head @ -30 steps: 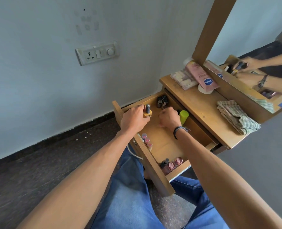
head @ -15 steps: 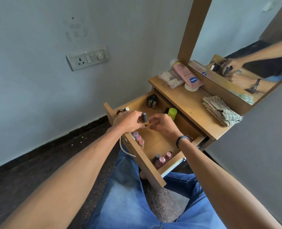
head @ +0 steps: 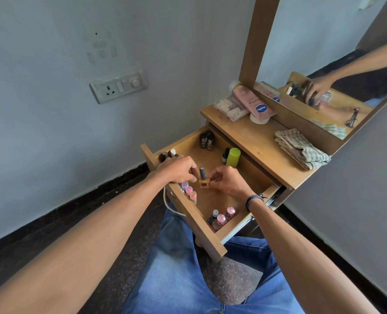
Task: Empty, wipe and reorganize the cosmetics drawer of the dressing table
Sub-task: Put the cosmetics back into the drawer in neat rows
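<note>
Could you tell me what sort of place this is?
Likely a home bedroom corner: a dressing table with a mirror, an open drawer of nail polish bottles, and a lotion bottle.

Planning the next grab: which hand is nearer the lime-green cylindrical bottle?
Right. The right hand is just in front of the lime-green cylindrical bottle; the left hand lies farther off, leftward.

We locate the open drawer [head: 201,225] below the worktop [head: 256,141]. Nail polish bottles [head: 220,219] stand in its corners. On the worktop, a lotion bottle [head: 253,103] lies left of a folded cloth [head: 301,148], before the mirror [head: 323,53].
</note>
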